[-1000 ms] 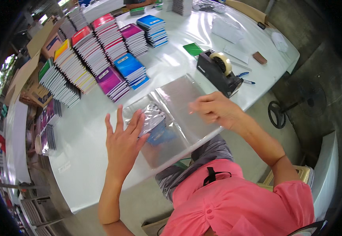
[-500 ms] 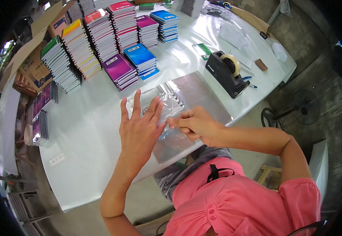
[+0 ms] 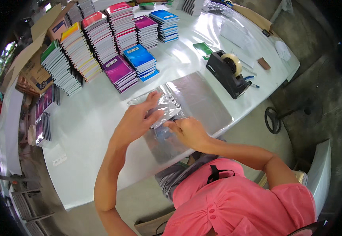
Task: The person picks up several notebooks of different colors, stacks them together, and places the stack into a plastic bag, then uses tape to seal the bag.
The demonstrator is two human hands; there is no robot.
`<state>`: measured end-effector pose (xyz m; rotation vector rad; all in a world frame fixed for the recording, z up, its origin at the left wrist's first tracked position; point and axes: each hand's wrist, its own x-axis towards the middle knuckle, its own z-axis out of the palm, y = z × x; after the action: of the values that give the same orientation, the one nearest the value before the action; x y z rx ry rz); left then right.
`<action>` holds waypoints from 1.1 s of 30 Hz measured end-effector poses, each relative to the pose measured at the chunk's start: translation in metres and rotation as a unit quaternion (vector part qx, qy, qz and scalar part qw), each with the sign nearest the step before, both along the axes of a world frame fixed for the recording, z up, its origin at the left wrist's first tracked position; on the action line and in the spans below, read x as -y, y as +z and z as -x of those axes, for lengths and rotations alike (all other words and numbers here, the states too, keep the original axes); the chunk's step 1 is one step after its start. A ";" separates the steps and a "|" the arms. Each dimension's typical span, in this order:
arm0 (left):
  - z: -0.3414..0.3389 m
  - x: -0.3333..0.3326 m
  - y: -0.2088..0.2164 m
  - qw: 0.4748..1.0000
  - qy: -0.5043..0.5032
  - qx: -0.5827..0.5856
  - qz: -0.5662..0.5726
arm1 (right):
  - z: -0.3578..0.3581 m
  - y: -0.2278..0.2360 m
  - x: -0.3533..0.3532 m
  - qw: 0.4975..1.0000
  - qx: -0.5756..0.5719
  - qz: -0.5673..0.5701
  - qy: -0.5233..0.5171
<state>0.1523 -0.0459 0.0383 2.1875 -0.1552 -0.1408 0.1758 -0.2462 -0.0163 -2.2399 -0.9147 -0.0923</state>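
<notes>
A crumpled, shiny clear plastic wrapper (image 3: 168, 105) lies in front of me, on top of larger flat clear plastic sheets (image 3: 204, 100). My left hand (image 3: 133, 120) comes over its left side, fingers bent and thumb apart from them, gripping the plastic. At its near right edge, my right hand (image 3: 190, 133) is closed, thumb and fingers pinching the plastic. Something dark shows by the right fingertips; glare and the hands hide what the wrapper holds. Beyond it stand a short stack of purple spiral notebooks (image 3: 119, 72) and one of blue notebooks (image 3: 140, 59).
A black tape dispenser (image 3: 226, 74) stands right of the sheets, near a green card (image 3: 203, 50), a brown block (image 3: 264, 63) and pens. Tall notebook stacks (image 3: 90, 51) line the table's far left, before a cardboard box (image 3: 35, 70). The table's near edge runs by my lap.
My left hand has drawn back slightly to the left, its spread fingers now bent round the plastic. My right hand has moved nearer me, and the wrapper is more bunched up.
</notes>
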 end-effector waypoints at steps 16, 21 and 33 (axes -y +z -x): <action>0.012 0.028 0.005 0.989 0.050 0.061 -0.125 | -0.219 0.040 0.252 0.898 -0.331 -0.012 -0.290; 0.011 0.028 0.000 0.989 0.056 0.080 -0.107 | -0.207 0.033 0.262 0.814 -0.509 -0.221 -0.170; 0.015 0.021 -0.007 0.986 0.069 0.100 -0.110 | -0.156 -0.015 0.247 0.921 0.006 0.048 -0.387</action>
<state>0.1373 -0.0671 0.0309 2.4233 -0.1050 0.1473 0.3319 -0.4935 -0.0310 -2.5663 0.0162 -0.4258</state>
